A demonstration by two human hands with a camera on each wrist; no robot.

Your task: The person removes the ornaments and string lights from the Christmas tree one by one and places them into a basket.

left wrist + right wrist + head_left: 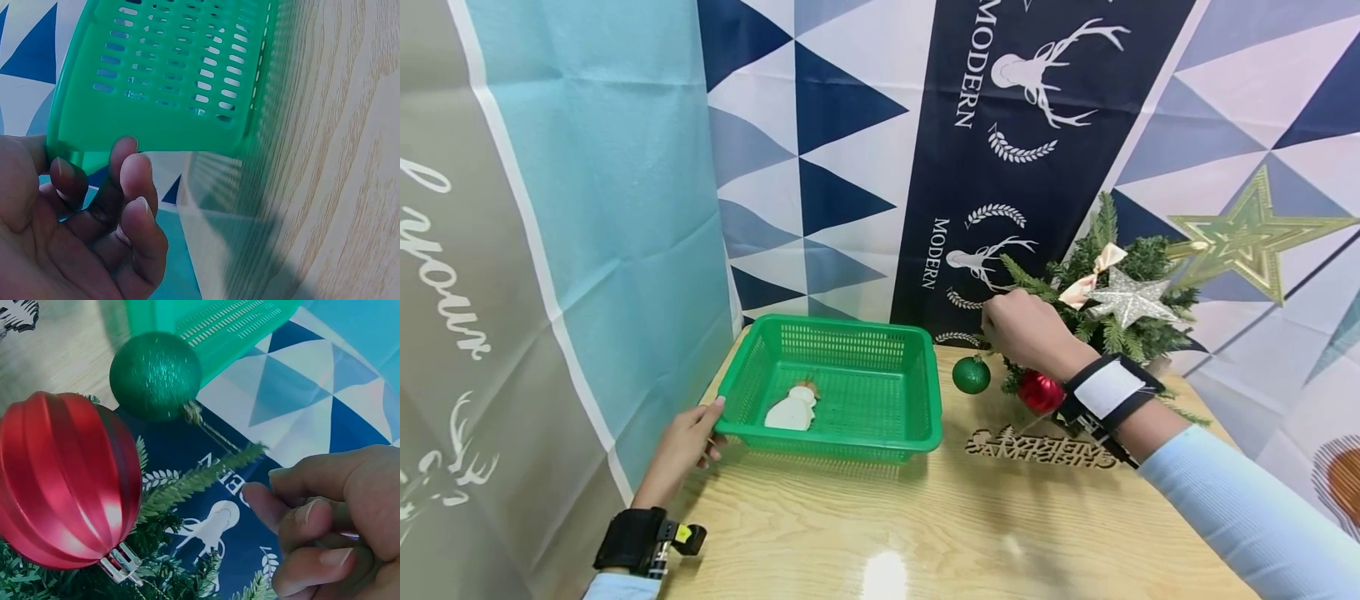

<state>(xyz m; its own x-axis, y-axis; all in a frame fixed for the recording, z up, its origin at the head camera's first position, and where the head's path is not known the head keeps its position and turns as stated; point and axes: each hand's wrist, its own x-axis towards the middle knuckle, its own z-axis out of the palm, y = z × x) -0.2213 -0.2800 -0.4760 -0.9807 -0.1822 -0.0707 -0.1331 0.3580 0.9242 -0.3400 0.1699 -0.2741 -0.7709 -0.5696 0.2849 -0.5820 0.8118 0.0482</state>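
Note:
My left hand [681, 442] grips the near-left corner of the green plastic basket [931, 375], thumb on top and a finger hooked at the rim. In the left wrist view the other fingers [139, 228] curl loosely below the rim. Inside the basket lies a flat white snowman ornament [792, 410]. My right hand [1030, 329] is at the left side of the small Christmas tree [1142, 333], fingers bent with nothing visible in them. Just beside its fingertips, a branch tip [247, 455] carries the gold string of a glittery green bauble [155, 376].
A ribbed red bauble [69, 481] hangs low on the tree. The tree also bears a silver star [1129, 298], a pale bow [1093, 277] and a large gold star [1258, 237]. Below it is a wooden lettering sign [1041, 448]. Patterned cloth [842, 158] stands behind the table.

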